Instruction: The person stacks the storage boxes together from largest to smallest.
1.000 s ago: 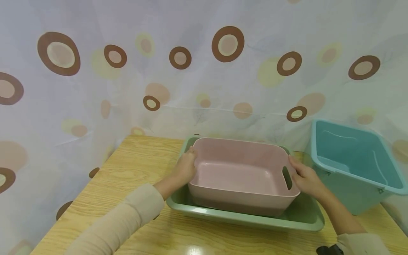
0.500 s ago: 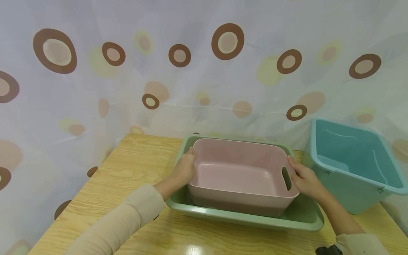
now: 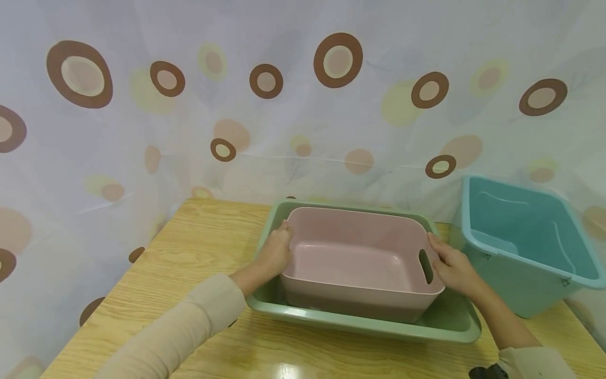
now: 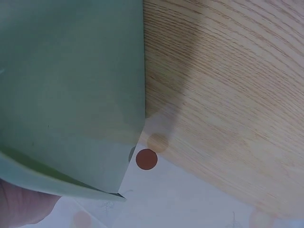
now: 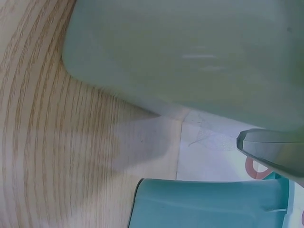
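On the table [image 3: 189, 263] before you, the inner basin [image 3: 352, 266] is inside the outer basin [image 3: 355, 325], between your left-hand fingers [image 3: 284, 230] and right-hand fingers [image 3: 438, 245]. The bin [image 3: 516, 276] stands right of both basins, the sheet [image 3: 293, 31] behind.

One pink container [image 3: 360, 304], one green container [image 3: 369, 325] and, at right, one blue container [image 3: 516, 279] make three, alongside my two hands [image 3: 275, 253] [image 3: 454, 268] and one wooden table [image 3: 189, 247].
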Available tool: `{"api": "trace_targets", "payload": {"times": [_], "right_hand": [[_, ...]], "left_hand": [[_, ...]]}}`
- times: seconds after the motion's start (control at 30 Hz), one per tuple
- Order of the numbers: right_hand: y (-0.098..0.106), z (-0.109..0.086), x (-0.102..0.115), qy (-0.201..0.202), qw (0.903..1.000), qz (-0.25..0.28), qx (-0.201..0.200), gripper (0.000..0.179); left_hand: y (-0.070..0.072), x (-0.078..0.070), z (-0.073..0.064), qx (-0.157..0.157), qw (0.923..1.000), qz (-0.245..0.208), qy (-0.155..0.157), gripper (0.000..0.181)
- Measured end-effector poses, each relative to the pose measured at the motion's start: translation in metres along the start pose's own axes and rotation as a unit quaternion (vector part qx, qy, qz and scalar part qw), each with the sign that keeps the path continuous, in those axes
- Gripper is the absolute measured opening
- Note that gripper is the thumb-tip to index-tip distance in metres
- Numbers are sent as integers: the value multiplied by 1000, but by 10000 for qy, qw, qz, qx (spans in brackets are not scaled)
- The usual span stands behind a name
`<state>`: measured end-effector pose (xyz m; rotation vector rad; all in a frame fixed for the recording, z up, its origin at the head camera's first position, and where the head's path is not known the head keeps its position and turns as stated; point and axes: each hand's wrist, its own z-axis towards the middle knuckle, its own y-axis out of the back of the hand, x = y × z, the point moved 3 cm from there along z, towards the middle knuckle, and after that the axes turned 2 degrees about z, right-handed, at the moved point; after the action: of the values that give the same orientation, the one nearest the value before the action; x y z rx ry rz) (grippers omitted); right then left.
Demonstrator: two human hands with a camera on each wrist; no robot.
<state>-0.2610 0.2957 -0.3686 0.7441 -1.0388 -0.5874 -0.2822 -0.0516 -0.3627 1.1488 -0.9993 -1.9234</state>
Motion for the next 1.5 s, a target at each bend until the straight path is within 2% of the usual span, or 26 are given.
{"api": "trace_targets", "payload": {"times": [0.23,0.5,0.6,0.83,1.17,1.37,1.5], "right_hand": [[0,0,0,-155,9997,104,171,50],[-3,1,1,217,9996,-135,135,50],[-3,1,2,217,9993,-235,196,50],[-5,3,4,508,9970,-590,40,50],[-6,3,7,259,9954,-869,300,54],[-5,1,15,374,9925,-1143,215,47],[-4,-2,21,373,9902,-1347,-38,42]], "left_hand": [[-1,0,1,-193,9996,174,-118,43],[-2,1,0,-270,9993,224,-119,39],[-2,1,0,-234,9994,232,-74,41],[-2,1,-2,-190,9993,330,-26,40],[-5,0,-1,156,9981,555,224,45],[-5,0,0,223,9970,695,247,45],[-3,2,-1,230,9955,907,150,44]]}}
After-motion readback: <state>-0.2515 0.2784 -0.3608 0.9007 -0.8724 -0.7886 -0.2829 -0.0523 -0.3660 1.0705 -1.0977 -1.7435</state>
